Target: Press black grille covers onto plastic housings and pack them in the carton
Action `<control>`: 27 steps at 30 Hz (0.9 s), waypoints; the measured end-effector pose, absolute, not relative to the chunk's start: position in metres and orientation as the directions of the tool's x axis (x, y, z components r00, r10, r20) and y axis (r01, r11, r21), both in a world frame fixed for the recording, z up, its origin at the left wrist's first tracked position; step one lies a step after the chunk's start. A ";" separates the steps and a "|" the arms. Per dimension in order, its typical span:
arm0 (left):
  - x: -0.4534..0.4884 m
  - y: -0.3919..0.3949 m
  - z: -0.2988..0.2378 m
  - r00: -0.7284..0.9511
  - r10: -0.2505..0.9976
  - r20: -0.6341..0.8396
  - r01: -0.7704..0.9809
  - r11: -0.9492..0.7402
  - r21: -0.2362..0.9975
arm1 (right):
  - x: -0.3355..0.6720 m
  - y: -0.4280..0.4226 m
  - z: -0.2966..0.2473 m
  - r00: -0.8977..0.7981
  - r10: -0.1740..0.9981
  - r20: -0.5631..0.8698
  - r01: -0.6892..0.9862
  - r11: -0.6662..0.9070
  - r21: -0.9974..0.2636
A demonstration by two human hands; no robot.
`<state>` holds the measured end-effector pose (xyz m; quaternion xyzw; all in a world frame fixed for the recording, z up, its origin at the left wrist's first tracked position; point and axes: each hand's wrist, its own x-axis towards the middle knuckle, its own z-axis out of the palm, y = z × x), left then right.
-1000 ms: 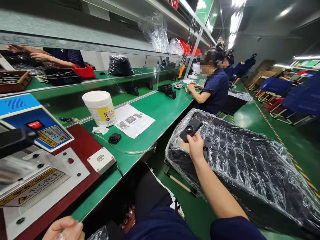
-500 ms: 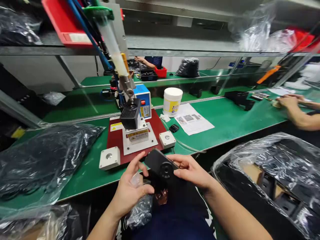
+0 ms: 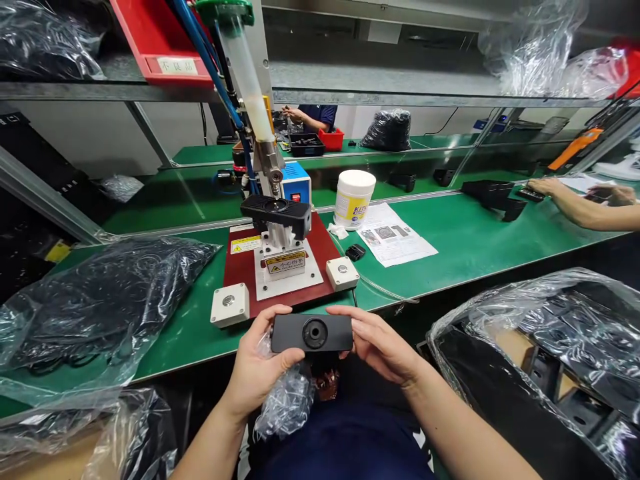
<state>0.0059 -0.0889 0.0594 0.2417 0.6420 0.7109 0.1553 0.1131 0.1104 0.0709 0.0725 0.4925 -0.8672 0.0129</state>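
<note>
Between my two hands is a black rectangular plastic housing (image 3: 293, 329) with a round recess in its middle, held level near the table's front edge. My left hand (image 3: 264, 357) grips its left end, thumb along the lower edge and fingers behind. At its right end, my right hand (image 3: 377, 340) holds the housing with the fingers along the edge. A crumpled clear plastic bag (image 3: 287, 403) hangs below my left hand. Beyond my hands stands a bench press (image 3: 267, 157); a similar black housing (image 3: 287, 215) sits turned under its nozzle.
Two white button boxes (image 3: 230, 305) flank the press base. A white tub (image 3: 354, 200), a printed sheet (image 3: 400, 237) and a small black part (image 3: 355, 252) lie to its right. Bagged black parts (image 3: 115, 293) cover the left side. A lined box (image 3: 500, 393) stands at right; a co-worker's arm (image 3: 575, 203) reaches in.
My left hand has closed onto the housing's left end. The housing has turned from a slant to level. The part under the press nozzle now sits turned sideways.
</note>
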 end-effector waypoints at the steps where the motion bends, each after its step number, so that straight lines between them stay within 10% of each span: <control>1: 0.006 -0.090 0.059 -0.839 0.523 0.148 0.101 -0.118 0.988 | 0.113 0.109 0.069 -0.988 0.052 -0.145 0.097 -0.517 -0.851; 27: 0.010 -0.090 0.048 -0.883 0.465 0.062 0.025 -0.086 0.996 | 0.113 0.104 0.058 -0.993 0.068 -0.097 0.058 -0.437 -0.898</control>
